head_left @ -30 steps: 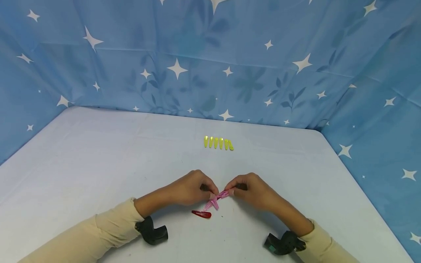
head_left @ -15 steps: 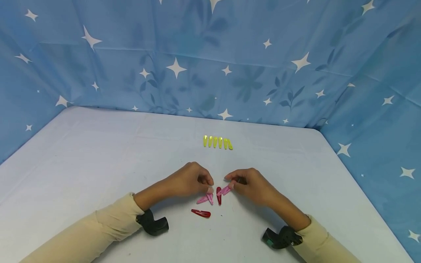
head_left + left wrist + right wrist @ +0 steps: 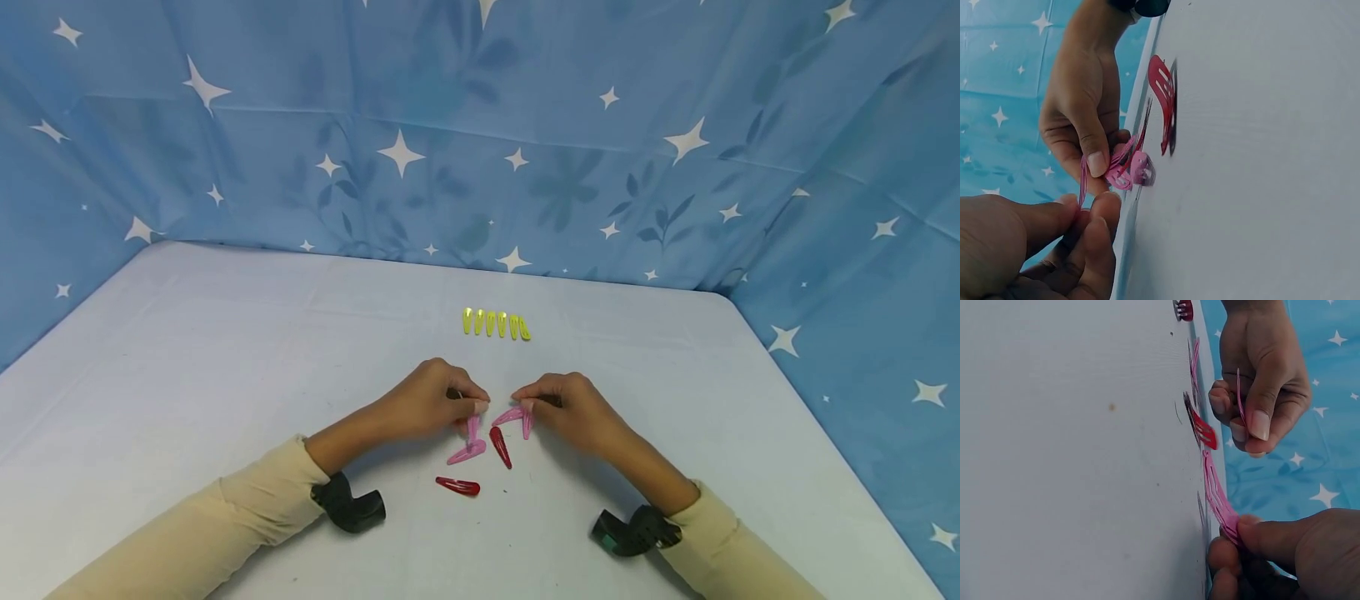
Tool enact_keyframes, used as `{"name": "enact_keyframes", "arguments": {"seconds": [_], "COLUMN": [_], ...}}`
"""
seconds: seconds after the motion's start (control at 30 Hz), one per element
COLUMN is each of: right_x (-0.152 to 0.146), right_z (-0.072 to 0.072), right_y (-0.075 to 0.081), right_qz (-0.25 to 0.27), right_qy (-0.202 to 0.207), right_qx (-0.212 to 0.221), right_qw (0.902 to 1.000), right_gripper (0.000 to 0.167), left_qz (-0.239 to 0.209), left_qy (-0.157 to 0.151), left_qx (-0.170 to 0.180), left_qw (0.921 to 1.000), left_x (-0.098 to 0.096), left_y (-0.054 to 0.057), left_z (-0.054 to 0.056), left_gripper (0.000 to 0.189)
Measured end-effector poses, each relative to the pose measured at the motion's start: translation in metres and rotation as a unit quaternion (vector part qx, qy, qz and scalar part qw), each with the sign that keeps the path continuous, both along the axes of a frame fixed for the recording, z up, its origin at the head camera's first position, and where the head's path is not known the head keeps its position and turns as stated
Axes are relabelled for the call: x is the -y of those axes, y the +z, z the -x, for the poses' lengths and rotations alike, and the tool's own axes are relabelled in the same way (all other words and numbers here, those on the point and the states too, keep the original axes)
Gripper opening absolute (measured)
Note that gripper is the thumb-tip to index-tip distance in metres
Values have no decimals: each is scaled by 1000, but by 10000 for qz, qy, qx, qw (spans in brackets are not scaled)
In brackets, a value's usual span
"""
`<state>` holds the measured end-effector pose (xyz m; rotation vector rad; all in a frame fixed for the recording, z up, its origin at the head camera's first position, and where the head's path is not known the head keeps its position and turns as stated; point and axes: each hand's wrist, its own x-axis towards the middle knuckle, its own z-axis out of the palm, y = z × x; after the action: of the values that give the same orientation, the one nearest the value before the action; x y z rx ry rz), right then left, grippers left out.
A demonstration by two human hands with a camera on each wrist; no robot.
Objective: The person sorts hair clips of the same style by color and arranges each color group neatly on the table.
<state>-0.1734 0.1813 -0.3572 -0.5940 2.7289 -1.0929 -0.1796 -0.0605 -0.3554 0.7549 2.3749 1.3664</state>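
Note:
My left hand (image 3: 427, 404) pinches a pink snap hair clip (image 3: 1083, 178) between thumb and fingers. Just below it on the white table lies another pink clip (image 3: 467, 452). Across a small gap, my right hand (image 3: 573, 412) pinches a pink hair clip (image 3: 1219, 500) by one end. At its fingertips two pink pieces show in the head view, one pointing left (image 3: 508, 416) and one pointing down (image 3: 528, 423). Between the hands a red hair clip (image 3: 501, 447) lies slanted. Nearer the front is a second red clip (image 3: 457, 487).
Several yellow hair clips (image 3: 491, 323) form a row farther back on the white table (image 3: 300, 333). A blue curtain with stars (image 3: 450, 125) hangs behind. Black wrist cameras (image 3: 348, 504) sit at both cuffs.
The hands drew apart from the bunched pink clips and moved slightly back. A red clip came into view between them and turned aslant. One pink clip now lies below the left hand.

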Motion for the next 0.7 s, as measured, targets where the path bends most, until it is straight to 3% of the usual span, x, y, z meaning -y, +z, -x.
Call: {"name": "enact_keyframes", "arguments": {"seconds": [0.23, 0.47, 0.7], "right_x": [4, 2, 1], "right_z": [6, 12, 16], "right_y": [1, 0, 2], "right_qz": [111, 309, 359], "right_qy": [-632, -440, -473], "right_qx": [253, 273, 262], "right_qw": [9976, 9982, 9979], "right_gripper": [11, 11, 13], "left_qz": [41, -40, -11], "left_qy": [96, 353, 487], "left_qx": [24, 307, 218], "left_qw": [9999, 9989, 9986], "left_x": [1, 1, 2], "left_y": [3, 2, 1], "left_z": [2, 6, 10], "left_gripper": [20, 12, 10]}}
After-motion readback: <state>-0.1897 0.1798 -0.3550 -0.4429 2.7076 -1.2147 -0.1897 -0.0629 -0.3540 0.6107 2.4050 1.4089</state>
